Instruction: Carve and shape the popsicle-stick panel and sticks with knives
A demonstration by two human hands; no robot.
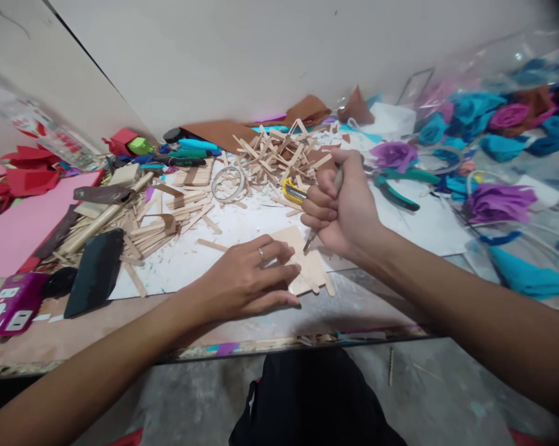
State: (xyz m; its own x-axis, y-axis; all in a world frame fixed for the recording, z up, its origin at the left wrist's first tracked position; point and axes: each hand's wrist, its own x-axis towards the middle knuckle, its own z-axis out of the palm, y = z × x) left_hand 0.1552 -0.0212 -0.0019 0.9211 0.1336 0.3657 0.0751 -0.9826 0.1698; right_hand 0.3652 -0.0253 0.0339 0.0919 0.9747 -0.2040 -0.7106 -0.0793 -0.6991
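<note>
My left hand (254, 272), with a ring on one finger, lies with its fingers stretched out over the left part of a flat panel of pale craft sticks (311, 271). Wrapped in a fist, my right hand (344, 207) grips a slim craft knife (310, 239), whose narrow tip points down at the panel's upper right area. Its handle is mostly hidden by my fingers, and I cannot tell whether the tip touches the wood. Under the panel's upper part is white paper (177, 275). A yellow utility knife (293, 192) lies just beyond my right fist.
Behind are a heap of loose craft sticks (274, 155) and a tape roll (228, 184). Stacked sticks (181, 217), a dark phone (95, 272) and a purple box (17, 303) lie left. Green-handled pliers (398, 189) and crepe-paper flowers (500, 198) are on the right.
</note>
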